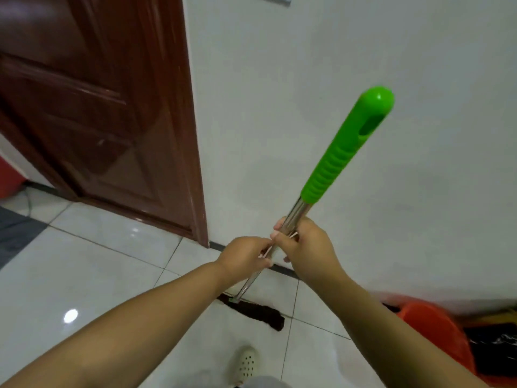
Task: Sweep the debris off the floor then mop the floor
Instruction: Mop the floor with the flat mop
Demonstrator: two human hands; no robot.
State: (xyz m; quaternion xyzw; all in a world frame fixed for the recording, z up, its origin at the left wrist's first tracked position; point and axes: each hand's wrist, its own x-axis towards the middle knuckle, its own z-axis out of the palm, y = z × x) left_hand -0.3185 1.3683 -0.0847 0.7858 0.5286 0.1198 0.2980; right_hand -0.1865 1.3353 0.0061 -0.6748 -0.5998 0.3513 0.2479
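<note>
The mop head [257, 312] lies on the floor [92, 264] close to the foot of the wall [307, 79], its pole [282, 236] slanting up and right between both hands [246, 254]. The door [98, 107] stands to the left, a bucket [436, 329] at the right against the wall, and a shoe [246, 362] on the floor nearer than the mop head.

**Count of things in view**

One mop [305, 208], with one green grip [347, 147], one metal shaft [293, 217] and one dark mop head [260, 313]. Two hands: one left hand [246, 254], one right hand [306, 245], both closed on the shaft. One pale perforated shoe [246, 365]. One brown door [98, 107]. One orange basin [436, 331] at the right edge, and one red item [8, 180] at the left edge, too cropped to identify.
</note>
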